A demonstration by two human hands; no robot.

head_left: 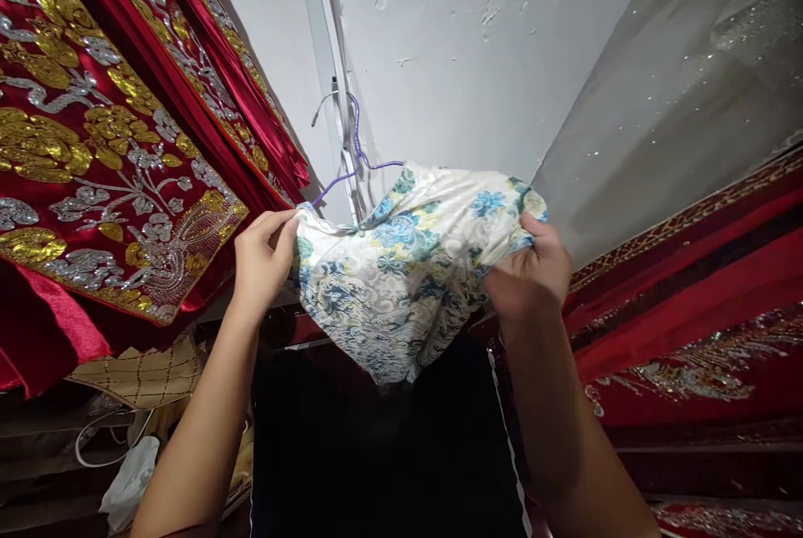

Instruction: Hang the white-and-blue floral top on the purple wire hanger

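A cream garment with blue and green flowers [401, 270] hangs on a purple wire hanger [357, 166], whose hook is caught on a white rail [326, 61] against the wall. My left hand [260, 258] pinches the garment's left shoulder edge. At its right shoulder, my right hand [527, 270] is closed around a bunch of the fabric. Both arms reach upward. The rest of the hanger is hidden inside the cloth.
Red satin garments with gold and silver embroidery [94, 145] hang close on the left. More red embroidered cloth [690, 304] and a sheer glittery fabric [677, 86] fill the right. Below lie dark fabric [376, 454], a beige quilted item [144, 371] and a white bag [129, 484].
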